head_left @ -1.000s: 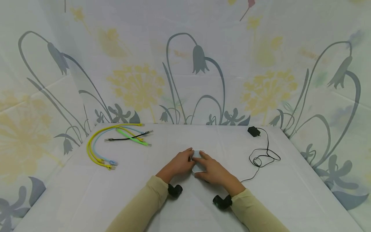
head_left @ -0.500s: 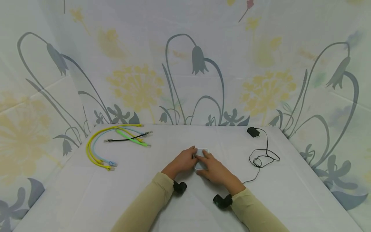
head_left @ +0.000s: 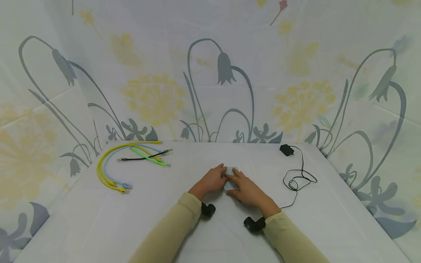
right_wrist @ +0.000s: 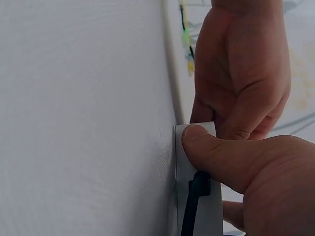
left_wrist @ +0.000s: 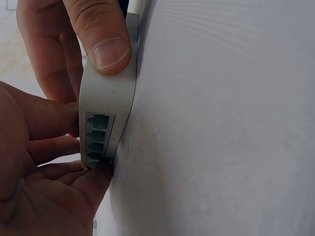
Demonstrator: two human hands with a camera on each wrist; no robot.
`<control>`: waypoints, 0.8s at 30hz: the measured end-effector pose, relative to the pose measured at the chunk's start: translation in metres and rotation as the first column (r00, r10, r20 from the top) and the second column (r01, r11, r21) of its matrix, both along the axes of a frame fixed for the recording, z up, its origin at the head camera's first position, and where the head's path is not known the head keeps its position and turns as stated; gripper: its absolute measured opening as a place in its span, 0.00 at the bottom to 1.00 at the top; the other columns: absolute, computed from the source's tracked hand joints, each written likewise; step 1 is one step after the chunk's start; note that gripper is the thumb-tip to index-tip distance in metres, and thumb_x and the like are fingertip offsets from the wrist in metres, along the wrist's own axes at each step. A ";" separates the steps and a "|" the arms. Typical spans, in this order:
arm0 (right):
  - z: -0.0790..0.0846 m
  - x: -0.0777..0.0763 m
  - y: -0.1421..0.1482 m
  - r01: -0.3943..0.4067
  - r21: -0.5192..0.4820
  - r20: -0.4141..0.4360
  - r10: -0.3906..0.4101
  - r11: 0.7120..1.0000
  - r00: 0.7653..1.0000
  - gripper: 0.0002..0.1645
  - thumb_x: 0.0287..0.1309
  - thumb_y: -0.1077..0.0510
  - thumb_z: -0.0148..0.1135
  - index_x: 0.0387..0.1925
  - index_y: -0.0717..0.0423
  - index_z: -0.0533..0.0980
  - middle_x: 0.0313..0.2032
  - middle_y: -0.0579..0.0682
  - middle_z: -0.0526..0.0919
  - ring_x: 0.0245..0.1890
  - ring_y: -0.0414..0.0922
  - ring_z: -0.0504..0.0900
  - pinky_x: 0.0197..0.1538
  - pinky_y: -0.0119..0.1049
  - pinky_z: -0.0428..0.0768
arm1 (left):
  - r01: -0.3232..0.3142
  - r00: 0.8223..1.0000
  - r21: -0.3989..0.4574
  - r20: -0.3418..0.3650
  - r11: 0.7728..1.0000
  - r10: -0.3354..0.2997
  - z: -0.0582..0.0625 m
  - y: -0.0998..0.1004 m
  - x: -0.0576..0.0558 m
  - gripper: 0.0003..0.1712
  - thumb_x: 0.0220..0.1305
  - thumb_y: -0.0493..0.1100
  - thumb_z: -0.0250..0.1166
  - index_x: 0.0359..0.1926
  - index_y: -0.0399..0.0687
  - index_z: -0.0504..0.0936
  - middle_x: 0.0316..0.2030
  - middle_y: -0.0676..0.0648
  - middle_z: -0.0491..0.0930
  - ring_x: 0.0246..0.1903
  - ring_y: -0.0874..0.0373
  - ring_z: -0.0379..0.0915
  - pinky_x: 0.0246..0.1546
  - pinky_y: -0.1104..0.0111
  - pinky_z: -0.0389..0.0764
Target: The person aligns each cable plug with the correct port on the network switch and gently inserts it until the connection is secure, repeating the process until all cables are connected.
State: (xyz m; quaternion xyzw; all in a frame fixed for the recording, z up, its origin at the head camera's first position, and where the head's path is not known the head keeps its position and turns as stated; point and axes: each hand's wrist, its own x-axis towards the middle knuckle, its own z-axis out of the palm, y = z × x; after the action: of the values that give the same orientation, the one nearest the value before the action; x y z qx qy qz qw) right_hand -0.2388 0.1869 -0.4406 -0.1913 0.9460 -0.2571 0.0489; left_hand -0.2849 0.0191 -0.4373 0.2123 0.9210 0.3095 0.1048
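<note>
A small white network switch (head_left: 232,184) lies on the white cloth between both hands. In the left wrist view, a row of ports (left_wrist: 97,135) shows in its side. My left hand (head_left: 213,179) grips the switch at the port side, its thumb by the lowest port and its fingers behind the edge. My right hand (head_left: 247,190) holds the opposite side, fingers spread over the top face. In the right wrist view its thumb presses the side wall, just beside a black power plug (right_wrist: 199,184) seated there. The far fingers are partly hidden behind the switch.
Yellow, light blue, green and black network cables (head_left: 144,157) lie at the back left of the table. A black power adapter (head_left: 287,149) sits back right, its looped cord (head_left: 297,180) running towards the right wrist. A flowered cloth (head_left: 210,91) hangs behind.
Both hands and the switch have shifted a little to the right and slightly away from the body. The cables and adapter stay where they were.
</note>
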 end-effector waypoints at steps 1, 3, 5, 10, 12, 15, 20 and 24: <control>0.000 0.000 0.000 0.002 -0.002 -0.003 -0.002 1.000 1.000 0.37 0.63 0.48 0.62 0.70 0.50 0.64 0.75 0.61 0.50 0.73 0.63 0.52 0.68 0.63 0.60 | -0.001 1.000 -0.003 -0.002 1.000 0.001 0.000 0.001 -0.001 0.29 0.74 0.48 0.51 0.70 0.40 0.64 0.73 0.38 0.55 0.72 0.42 0.55 0.71 0.53 0.60; 0.000 -0.001 0.001 0.002 -0.002 -0.010 -0.002 1.000 1.000 0.37 0.62 0.48 0.63 0.70 0.50 0.64 0.75 0.61 0.51 0.73 0.63 0.52 0.68 0.63 0.61 | 0.000 1.000 -0.008 -0.006 1.000 0.000 0.001 0.002 -0.002 0.29 0.74 0.48 0.51 0.70 0.41 0.65 0.73 0.38 0.55 0.72 0.42 0.55 0.71 0.54 0.60; 0.000 -0.002 0.002 0.004 -0.001 -0.018 -0.004 1.000 1.000 0.36 0.62 0.48 0.63 0.70 0.49 0.65 0.75 0.61 0.51 0.73 0.63 0.53 0.67 0.63 0.62 | 0.001 1.000 -0.014 -0.012 1.000 -0.001 0.001 0.002 -0.003 0.28 0.74 0.48 0.51 0.70 0.41 0.65 0.73 0.38 0.55 0.71 0.42 0.55 0.71 0.54 0.60; -0.001 -0.004 0.002 0.016 -0.006 -0.031 -0.016 1.000 0.999 0.36 0.61 0.48 0.64 0.69 0.49 0.66 0.74 0.61 0.53 0.72 0.64 0.57 0.66 0.63 0.64 | 0.004 1.000 -0.018 -0.015 1.000 -0.004 0.000 0.002 -0.004 0.28 0.73 0.47 0.52 0.70 0.40 0.65 0.73 0.38 0.55 0.71 0.43 0.55 0.70 0.54 0.61; -0.002 -0.004 0.002 0.023 -0.011 -0.036 -0.023 1.000 0.999 0.37 0.60 0.47 0.65 0.69 0.49 0.67 0.74 0.60 0.54 0.71 0.64 0.58 0.66 0.62 0.65 | 0.004 1.000 -0.017 -0.014 1.000 -0.004 -0.001 0.002 -0.004 0.29 0.73 0.47 0.52 0.70 0.40 0.65 0.73 0.38 0.56 0.71 0.43 0.55 0.70 0.53 0.61; -0.004 -0.004 0.002 0.028 -0.017 -0.047 -0.029 0.999 0.998 0.37 0.59 0.47 0.66 0.68 0.49 0.68 0.73 0.61 0.55 0.70 0.65 0.60 0.65 0.61 0.67 | 0.002 1.000 -0.020 -0.018 1.000 -0.003 -0.001 0.002 -0.004 0.29 0.73 0.47 0.53 0.69 0.40 0.65 0.73 0.38 0.56 0.71 0.42 0.56 0.70 0.53 0.61; -0.005 -0.003 0.002 0.032 -0.020 -0.051 -0.033 0.999 0.998 0.37 0.58 0.47 0.66 0.68 0.49 0.68 0.73 0.61 0.55 0.70 0.65 0.61 0.64 0.61 0.67 | -0.002 1.000 -0.027 -0.020 1.000 0.002 -0.002 0.002 -0.004 0.29 0.73 0.48 0.53 0.70 0.40 0.65 0.72 0.38 0.57 0.71 0.42 0.56 0.70 0.53 0.62; -0.005 -0.003 0.002 0.039 -0.019 -0.043 -0.040 0.999 0.998 0.37 0.58 0.46 0.66 0.68 0.48 0.68 0.74 0.61 0.55 0.70 0.64 0.60 0.65 0.61 0.66 | -0.005 1.000 -0.038 -0.016 0.999 0.004 -0.001 0.001 -0.003 0.30 0.72 0.48 0.54 0.70 0.40 0.65 0.72 0.37 0.58 0.71 0.42 0.57 0.69 0.53 0.62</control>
State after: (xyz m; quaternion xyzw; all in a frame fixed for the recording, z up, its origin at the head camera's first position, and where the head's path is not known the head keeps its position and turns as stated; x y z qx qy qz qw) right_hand -0.2421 0.1886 -0.4452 -0.1786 0.9481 -0.2621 0.0214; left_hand -0.2879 0.0203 -0.4382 0.2105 0.9280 0.2906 0.1008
